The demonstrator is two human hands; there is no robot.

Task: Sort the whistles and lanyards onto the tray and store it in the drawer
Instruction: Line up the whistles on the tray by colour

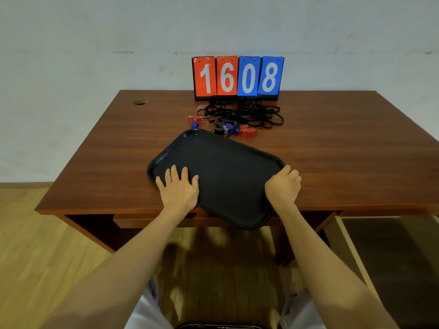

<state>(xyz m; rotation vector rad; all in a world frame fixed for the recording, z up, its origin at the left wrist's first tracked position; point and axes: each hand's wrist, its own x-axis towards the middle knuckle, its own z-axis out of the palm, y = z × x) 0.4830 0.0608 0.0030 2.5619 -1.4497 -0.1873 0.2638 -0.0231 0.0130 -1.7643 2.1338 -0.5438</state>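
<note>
One black rectangular plastic tray [225, 167] (overhanging the brown wooden desk [344, 150]) is pressed by the flat left hand [178, 189] and edge-gripped by the right hand [283, 186], likely for straightening.

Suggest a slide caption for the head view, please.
Empty tray overhanging the desk, left hand flat on it, right hand gripping its rim; whistles and lanyards wait beyond, by a scoreboard.
</note>
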